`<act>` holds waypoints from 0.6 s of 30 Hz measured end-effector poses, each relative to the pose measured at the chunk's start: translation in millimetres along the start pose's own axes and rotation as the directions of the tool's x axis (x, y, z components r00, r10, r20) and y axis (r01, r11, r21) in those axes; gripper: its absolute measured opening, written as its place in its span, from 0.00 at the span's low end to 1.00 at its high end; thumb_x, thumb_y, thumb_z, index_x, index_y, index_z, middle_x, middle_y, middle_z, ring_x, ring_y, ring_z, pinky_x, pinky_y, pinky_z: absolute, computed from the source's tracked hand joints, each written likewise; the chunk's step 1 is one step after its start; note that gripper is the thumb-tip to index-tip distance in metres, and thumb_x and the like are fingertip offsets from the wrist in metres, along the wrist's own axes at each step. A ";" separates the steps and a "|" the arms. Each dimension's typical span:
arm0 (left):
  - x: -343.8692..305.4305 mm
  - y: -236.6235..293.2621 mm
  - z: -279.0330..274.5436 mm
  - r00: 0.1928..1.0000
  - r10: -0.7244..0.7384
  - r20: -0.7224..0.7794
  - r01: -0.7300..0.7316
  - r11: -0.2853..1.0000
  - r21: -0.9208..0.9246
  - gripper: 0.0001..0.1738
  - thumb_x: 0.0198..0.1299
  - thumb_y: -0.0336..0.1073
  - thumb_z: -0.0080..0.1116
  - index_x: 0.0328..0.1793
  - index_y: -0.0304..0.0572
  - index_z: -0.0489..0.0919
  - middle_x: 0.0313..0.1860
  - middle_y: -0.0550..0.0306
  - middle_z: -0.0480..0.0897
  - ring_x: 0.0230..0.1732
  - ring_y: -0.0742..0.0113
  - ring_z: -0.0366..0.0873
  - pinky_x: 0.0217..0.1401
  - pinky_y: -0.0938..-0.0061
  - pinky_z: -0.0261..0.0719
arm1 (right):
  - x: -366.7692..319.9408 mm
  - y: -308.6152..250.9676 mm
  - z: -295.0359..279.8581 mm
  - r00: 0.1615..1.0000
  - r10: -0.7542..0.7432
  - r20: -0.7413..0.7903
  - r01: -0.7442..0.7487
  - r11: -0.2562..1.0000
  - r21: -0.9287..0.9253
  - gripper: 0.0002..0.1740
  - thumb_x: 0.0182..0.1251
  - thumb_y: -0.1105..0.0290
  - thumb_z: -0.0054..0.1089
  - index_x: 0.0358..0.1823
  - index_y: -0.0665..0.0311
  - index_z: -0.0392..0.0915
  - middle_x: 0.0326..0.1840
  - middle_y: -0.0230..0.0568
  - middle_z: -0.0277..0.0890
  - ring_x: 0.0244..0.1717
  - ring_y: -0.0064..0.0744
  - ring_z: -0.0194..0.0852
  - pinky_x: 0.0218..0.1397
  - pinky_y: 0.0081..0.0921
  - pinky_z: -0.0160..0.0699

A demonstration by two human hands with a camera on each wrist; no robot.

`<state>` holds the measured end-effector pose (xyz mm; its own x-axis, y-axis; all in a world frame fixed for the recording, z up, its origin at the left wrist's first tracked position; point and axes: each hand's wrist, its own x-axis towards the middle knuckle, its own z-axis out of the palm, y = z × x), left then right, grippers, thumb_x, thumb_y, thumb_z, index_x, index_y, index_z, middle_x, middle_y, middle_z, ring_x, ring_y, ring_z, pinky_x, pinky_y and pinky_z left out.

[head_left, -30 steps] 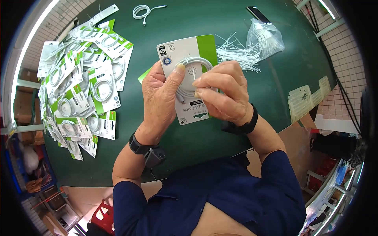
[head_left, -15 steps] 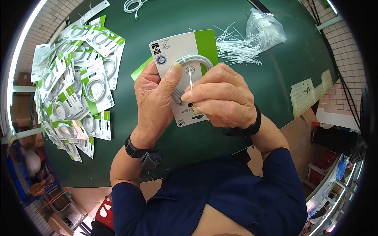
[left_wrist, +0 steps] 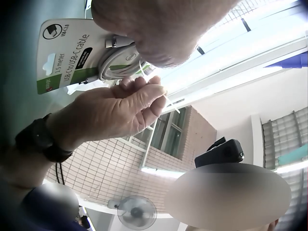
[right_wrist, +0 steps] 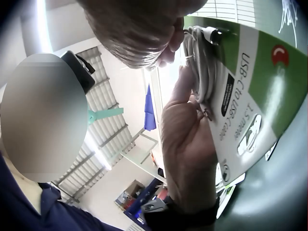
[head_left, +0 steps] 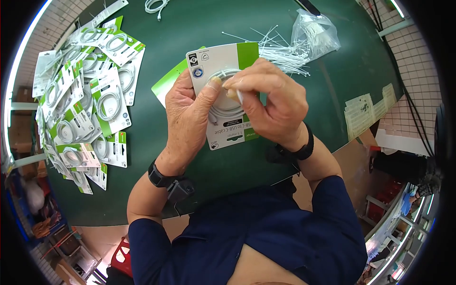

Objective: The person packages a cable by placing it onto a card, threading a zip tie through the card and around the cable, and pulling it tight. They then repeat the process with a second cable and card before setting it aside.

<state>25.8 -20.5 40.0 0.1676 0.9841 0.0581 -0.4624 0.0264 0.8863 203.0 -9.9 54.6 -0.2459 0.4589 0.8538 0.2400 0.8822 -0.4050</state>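
Observation:
My left hand (head_left: pixel 187 114) grips a white-and-green packaging card (head_left: pixel 221 53), its thumb pressing on a coiled white USB-C cable (head_left: pixel 227 114) that lies on the card's face. Behind this card, another green-and-white card (head_left: pixel 165 84) sticks out to the left. Between thumb and fingertips, my right hand (head_left: pixel 278 97) pinches a thin white cable tie (head_left: pixel 240 98) at the upper part of the coil. In the left wrist view the cable tie (left_wrist: pixel 143 68) passes beside the coil, its end jutting out past the right hand's fingers. The right fingers hide part of the coil.
Many carded cables (head_left: pixel 109 105) lie in an overlapping heap on the left of the green table (head_left: pixel 142 190). A loose coiled cable (head_left: pixel 156 6) is at the far edge. White cable ties (head_left: pixel 285 61) spread beside a clear plastic bag (head_left: pixel 314 37). Paper sheets (head_left: pixel 361 111) lie at the right edge.
My right hand has risen from the coil's lower part to its upper part and turned, still pinching the cable tie. More of the rear card shows at the left. The left hand keeps its hold.

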 end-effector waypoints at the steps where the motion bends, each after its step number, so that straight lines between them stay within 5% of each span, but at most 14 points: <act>1: -0.5 -0.3 2.0 1.000 -0.005 0.001 0.005 1.000 0.023 0.20 0.77 0.32 0.63 0.71 0.33 0.79 0.57 0.52 0.89 0.54 0.72 0.87 0.60 0.73 0.86 | -3.5 -1.0 -0.4 0.992 0.116 -0.050 -0.114 0.992 0.051 0.12 0.68 0.84 0.72 0.49 0.65 0.83 0.45 0.48 0.89 0.38 0.38 0.87 0.40 0.28 0.85; 3: -2.0 -2.6 5.7 1.000 -0.007 0.001 0.007 1.000 0.022 0.20 0.77 0.32 0.63 0.71 0.33 0.78 0.57 0.52 0.89 0.54 0.72 0.87 0.60 0.73 0.86 | -8.2 -2.3 -2.2 0.928 0.348 -0.131 -0.325 0.931 0.164 0.11 0.68 0.84 0.72 0.48 0.66 0.84 0.44 0.48 0.89 0.38 0.38 0.88 0.41 0.27 0.85; 4: -3.0 -3.9 7.4 1.000 -0.009 0.001 0.009 1.000 0.028 0.20 0.77 0.32 0.63 0.71 0.33 0.78 0.57 0.52 0.89 0.54 0.72 0.87 0.60 0.72 0.86 | -6.7 -1.2 -4.3 0.929 0.347 -0.127 -0.326 0.932 0.161 0.11 0.68 0.84 0.72 0.48 0.66 0.84 0.44 0.48 0.89 0.38 0.38 0.88 0.41 0.27 0.85; 11: -3.6 -6.7 7.6 1.000 -0.023 -0.004 0.024 0.999 0.042 0.20 0.77 0.31 0.62 0.71 0.33 0.79 0.57 0.52 0.89 0.54 0.71 0.88 0.60 0.72 0.87 | 8.2 21.7 -11.6 0.998 0.046 -0.038 -0.053 0.977 -0.207 0.12 0.62 0.85 0.75 0.46 0.68 0.87 0.39 0.45 0.89 0.36 0.34 0.85 0.40 0.25 0.82; 18: -3.5 -8.2 6.1 0.999 -0.033 -0.009 0.033 0.998 0.047 0.19 0.77 0.31 0.62 0.70 0.33 0.79 0.56 0.52 0.90 0.53 0.71 0.88 0.59 0.73 0.87 | 1.5 25.1 -21.8 0.996 -0.050 0.076 0.069 0.958 -0.278 0.19 0.56 0.84 0.79 0.51 0.65 0.90 0.44 0.41 0.88 0.40 0.34 0.85 0.40 0.25 0.84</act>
<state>34.3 -25.2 35.4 0.1749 0.9843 0.0246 -0.4147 0.0509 0.9086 229.1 10.7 52.8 -0.3278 0.4208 0.8459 0.4736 0.8479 -0.2383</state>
